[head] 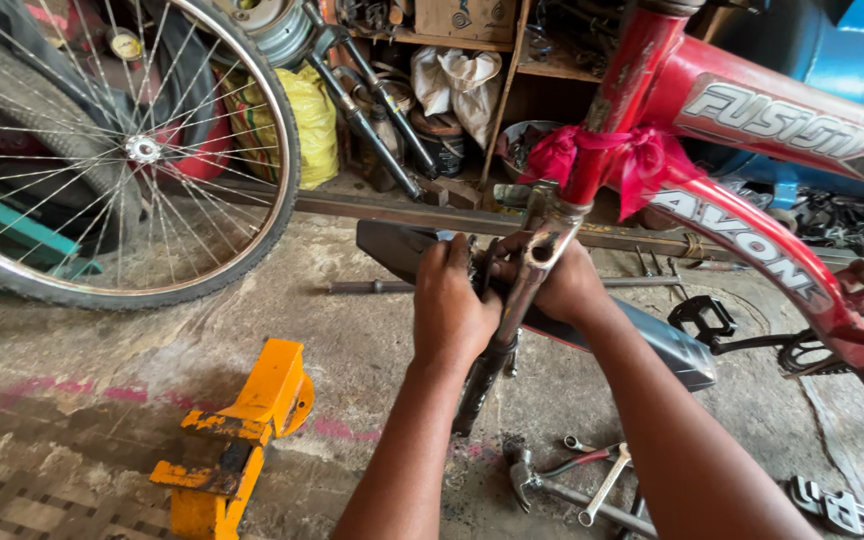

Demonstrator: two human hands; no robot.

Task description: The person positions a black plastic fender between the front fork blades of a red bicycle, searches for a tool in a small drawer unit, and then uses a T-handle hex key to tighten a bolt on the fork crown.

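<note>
At the centre of my view, just below the head tube of a red bicycle frame, both hands meet around the top of the front fork, and much of what they do is hidden from me. My left hand is curled tight, its knuckles toward the camera, and its fingertips disappear behind a small dark part at the fork crown that I cannot make out. My right hand wraps around from the far side, fingers closed against the fork's upper end; whether it grips the fork alone or something small as well, I cannot tell. The fork is a worn, silvery-grey piece with a dark lower leg, slanting down and left from the frame toward the concrete floor; its lower tip sits in shadow between my forearms. A red ribbon is tied around the frame just above the hands. A dark mudguard runs behind the hands, partly covered by them. The frame's rear is cut off at the right edge, and a spoked wheel is cropped at the top left. An orange bench vise lies on the floor to the left, and a hammer and spanners lie near my right forearm.
</note>
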